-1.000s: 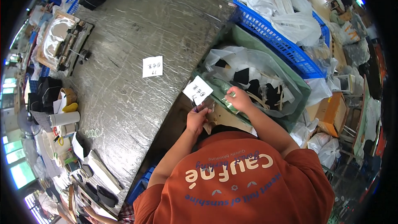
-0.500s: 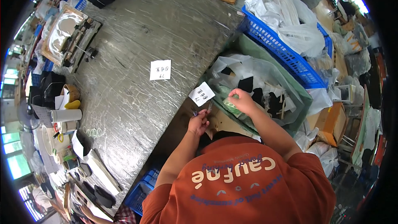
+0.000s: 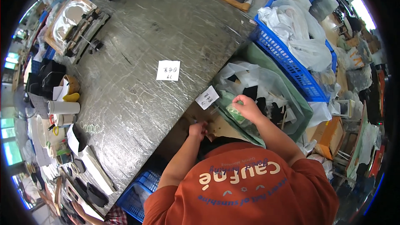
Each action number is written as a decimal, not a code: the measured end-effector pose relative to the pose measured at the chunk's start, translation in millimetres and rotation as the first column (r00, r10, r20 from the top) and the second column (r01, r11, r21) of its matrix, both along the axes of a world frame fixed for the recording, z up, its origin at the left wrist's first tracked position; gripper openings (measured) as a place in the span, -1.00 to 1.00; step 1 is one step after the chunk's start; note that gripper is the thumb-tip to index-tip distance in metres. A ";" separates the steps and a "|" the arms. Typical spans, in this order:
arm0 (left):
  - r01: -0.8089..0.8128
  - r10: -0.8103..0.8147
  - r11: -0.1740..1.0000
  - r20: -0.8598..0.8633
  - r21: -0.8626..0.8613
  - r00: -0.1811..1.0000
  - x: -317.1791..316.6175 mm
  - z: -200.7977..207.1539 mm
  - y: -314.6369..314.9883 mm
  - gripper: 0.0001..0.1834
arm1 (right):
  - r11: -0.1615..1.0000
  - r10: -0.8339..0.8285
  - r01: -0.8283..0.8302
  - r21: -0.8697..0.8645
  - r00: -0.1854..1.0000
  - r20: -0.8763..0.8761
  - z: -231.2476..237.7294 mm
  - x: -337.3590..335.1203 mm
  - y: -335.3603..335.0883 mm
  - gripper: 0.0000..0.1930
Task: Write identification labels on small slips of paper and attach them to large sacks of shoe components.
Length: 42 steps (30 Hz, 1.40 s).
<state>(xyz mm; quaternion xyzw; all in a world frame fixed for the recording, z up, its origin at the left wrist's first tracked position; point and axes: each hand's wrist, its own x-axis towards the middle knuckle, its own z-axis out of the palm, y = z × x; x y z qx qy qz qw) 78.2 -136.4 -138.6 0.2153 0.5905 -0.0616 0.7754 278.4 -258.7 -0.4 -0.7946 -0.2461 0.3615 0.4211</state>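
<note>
My left hand [image 3: 198,131] is closed at the table's edge, low in front of me. A bit of purple [image 3: 195,121] shows at its fingers, seemingly the handle of a small tool, mostly hidden. My right hand [image 3: 248,109] is pinched, thumb against fingertips, over the near rim of a green fabric bin [image 3: 293,121]; whatever it may hold is too small to make out. Just below it lies a green patterned piece [image 3: 236,113]. A white paper label [image 3: 207,97] hangs over the table corner beside the bin. Clear plastic and dark scraps [image 3: 250,92] fill the bin.
A second white label [image 3: 168,71] lies on the grey plastic-covered table [image 3: 137,29]. Behind the bin stands a blue crate [image 3: 287,64] of plastic bags. At left are a white cup [image 3: 63,107], pale rings [image 3: 92,128] and a clamped frame [image 3: 68,25]. Another person's arm [image 3: 83,213] reaches in at lower left.
The view has shifted slightly. My left hand has lowered and turned, so the blade-like tip seen earlier by it no longer shows clearly. My right hand stays pinched over the bin.
</note>
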 end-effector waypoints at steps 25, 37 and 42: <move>0.034 -0.676 -0.550 -0.469 0.834 0.569 -42.5 159.7 146.6 -0.73 | 0.993 -0.068 0.092 0.069 0.953 -0.297 29.3 -74.6 34.4 -0.81; 0.346 -0.738 0.199 -0.092 0.917 0.669 -10.1 202.0 96.8 -0.75 | 0.984 0.160 -0.161 0.083 0.987 0.009 59.6 -109.0 79.1 -0.78; 0.351 -0.764 0.151 -0.116 0.924 0.635 -18.8 190.1 100.1 -0.85 | 0.926 0.086 0.015 0.378 0.965 -0.249 58.6 -119.0 74.0 -0.61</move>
